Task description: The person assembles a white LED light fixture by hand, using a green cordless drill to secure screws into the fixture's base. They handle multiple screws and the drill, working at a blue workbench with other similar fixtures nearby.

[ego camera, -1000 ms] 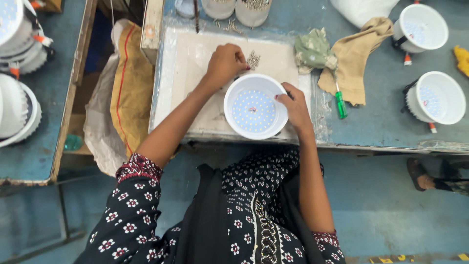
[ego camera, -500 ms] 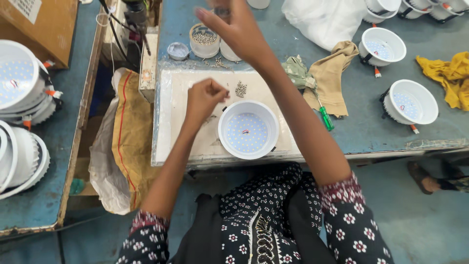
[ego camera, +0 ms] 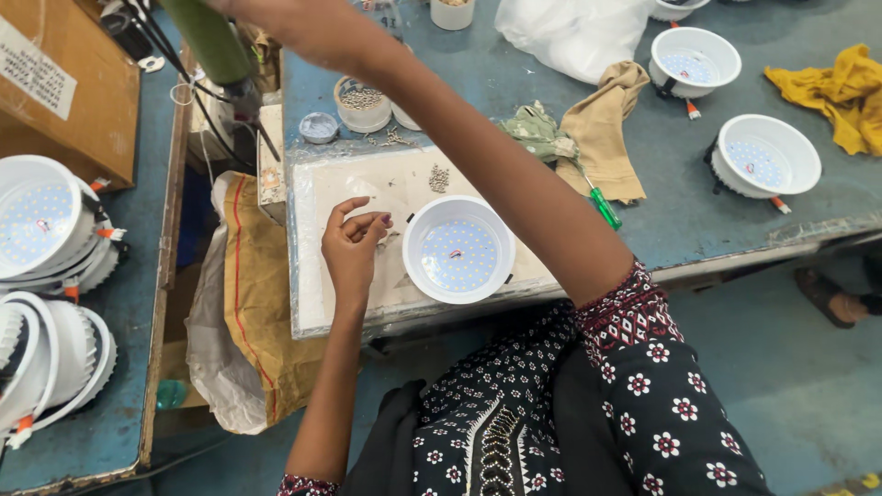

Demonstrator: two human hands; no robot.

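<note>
Fingers of the left hand (ego camera: 354, 243) pinched loosely together over the white board (ego camera: 312, 276), beside the round white LED downlight (ego camera: 457, 250). Right hand's up past the frame edge – can't tell its grip. Nothing's fastened yet, I'd guess – screws (ego camera: 439, 177) lie loose. Brown cardboard box (ego camera: 64, 92) with a white label, far left.

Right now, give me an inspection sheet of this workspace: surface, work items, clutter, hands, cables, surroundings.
Surface: blue workbench with a whitish work board.
Job's things: white round LED downlight on the board; small pile of screws above it.
Clutter: tan cloth, yellow cloth, green screwdriver, two more downlights.
Grips: left hand pinched beside the downlight; right hand out of view, arm raised toward a green hanging tool.
Cables: black leads under the tool.
Surroundings: stacked downlights, cardboard box.
</note>
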